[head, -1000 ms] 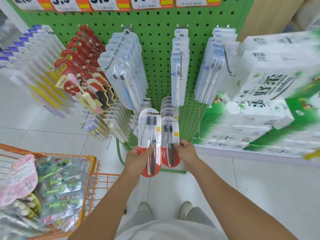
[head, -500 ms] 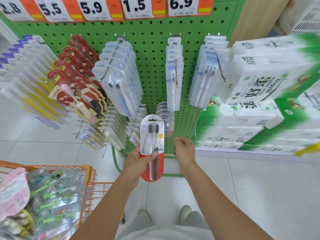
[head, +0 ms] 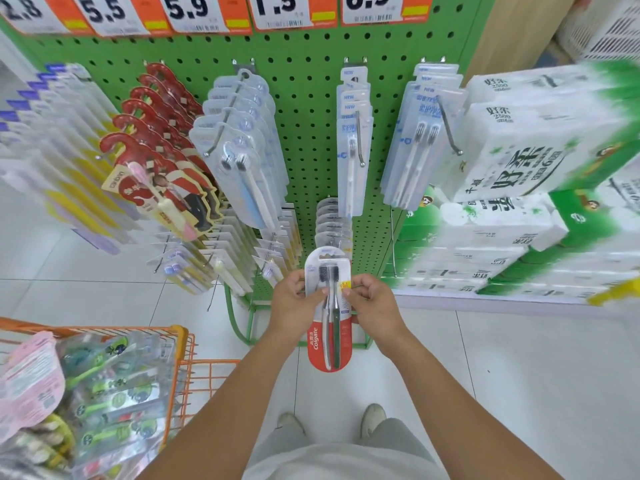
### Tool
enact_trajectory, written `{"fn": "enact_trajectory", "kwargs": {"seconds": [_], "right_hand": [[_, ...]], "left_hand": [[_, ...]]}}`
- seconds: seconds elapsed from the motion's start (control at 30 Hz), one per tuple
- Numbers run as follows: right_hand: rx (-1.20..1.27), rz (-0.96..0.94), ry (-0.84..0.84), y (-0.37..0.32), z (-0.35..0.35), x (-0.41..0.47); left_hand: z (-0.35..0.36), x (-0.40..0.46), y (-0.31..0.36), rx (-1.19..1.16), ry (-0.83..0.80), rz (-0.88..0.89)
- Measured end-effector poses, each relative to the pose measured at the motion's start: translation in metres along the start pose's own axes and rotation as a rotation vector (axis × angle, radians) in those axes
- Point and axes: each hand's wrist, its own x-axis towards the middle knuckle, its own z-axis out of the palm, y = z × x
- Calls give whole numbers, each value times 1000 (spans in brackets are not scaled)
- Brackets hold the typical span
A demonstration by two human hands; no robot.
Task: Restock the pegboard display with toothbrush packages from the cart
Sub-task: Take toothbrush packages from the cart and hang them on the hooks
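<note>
A: Premises type?

B: Retail shop, toiletries aisle. Green pegboard (head: 304,109) ahead of the left hand (head: 294,306), hooks hung with toothbrush packages (head: 242,157) in rows. Price tags (head: 194,12) along the top edge: 5.5, 5.9, 1.5.

A: Further stock?

B: Stacked tissue packs (head: 540,140) up and right of the right hand (head: 375,303). Orange wire cart (head: 180,344) of packaged goods lower left. White tiled floor (head: 519,358).

The toothbrush package (head: 329,306) is glossy clear plastic over printed card. The pegboard (head: 304,109) is matt, painted green. The cart (head: 180,344) is orange coated wire.
</note>
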Motion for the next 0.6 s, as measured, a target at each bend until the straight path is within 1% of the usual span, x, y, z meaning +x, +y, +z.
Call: {"fn": "enact_trajectory", "kwargs": {"seconds": [0.13,0.33,0.47,0.6], "right_hand": [[-11,51,64,8,1,4],[-95,24,90,8,4,8],[-109,45,126,13,5,11],[-130,58,144,9,3,17]], "left_hand": [[5,4,-14,113,45,-22],[5,7,-16,141,64,-28],[7,11,-16,154,44,-42],[9,14,-18,209,-11,-90]]}}
